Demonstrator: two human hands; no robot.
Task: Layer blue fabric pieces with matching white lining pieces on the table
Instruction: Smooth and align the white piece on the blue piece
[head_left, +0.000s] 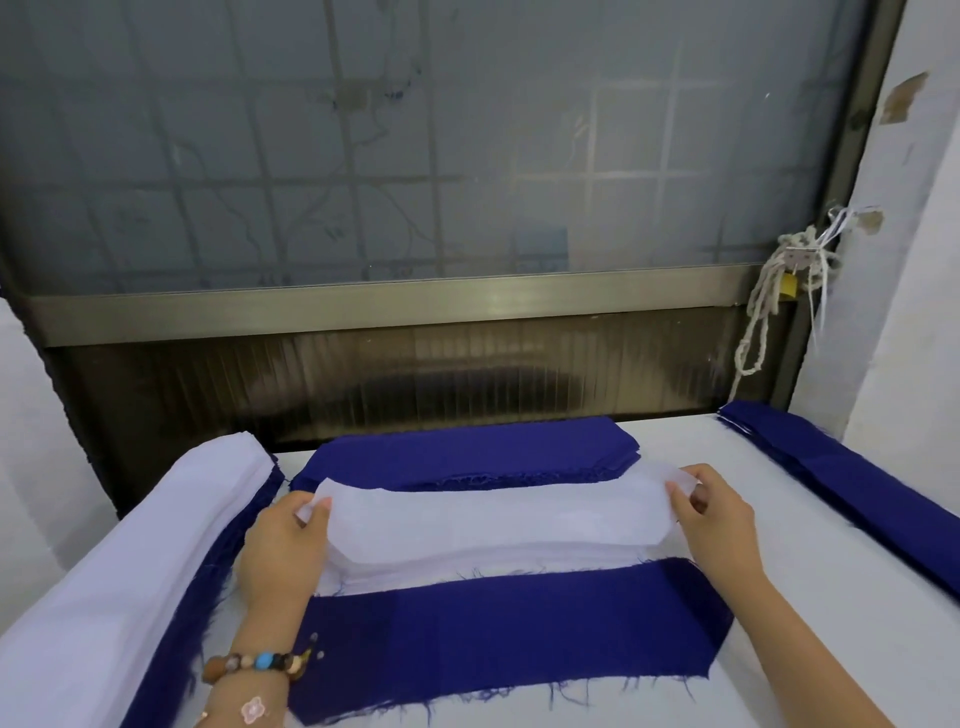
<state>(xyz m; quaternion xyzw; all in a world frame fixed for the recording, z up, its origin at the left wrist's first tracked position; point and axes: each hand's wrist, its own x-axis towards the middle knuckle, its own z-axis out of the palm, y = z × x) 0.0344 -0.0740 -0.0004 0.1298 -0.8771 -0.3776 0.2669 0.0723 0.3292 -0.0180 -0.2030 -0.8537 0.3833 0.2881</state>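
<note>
A blue fabric piece (509, 634) lies flat on the white counter (810, 613) right in front of the person, its edges frayed. Just beyond it, touching its far edge, sits a stack of white lining pieces (467, 564). The top lining piece (483, 512) is held by both hands. The left hand (283, 540) pinches its left end between thumb and curled fingers, and the right hand (714, 512) pinches its right end the same way, with the tip of the cloth sticking up past the fingertips. A beaded bracelet (254, 664) is on the left wrist.

Farther back from the blue fabric piece, behind the lining, is a pile of blue pieces (467, 452). To its left runs a long white fabric pile (130, 561) with blue showing underneath. Well off to its right, along the counter's edge, lies a long blue stack (841, 478). Beyond everything is a frosted window (415, 156), with a knotted cord (769, 312) hanging by its frame.
</note>
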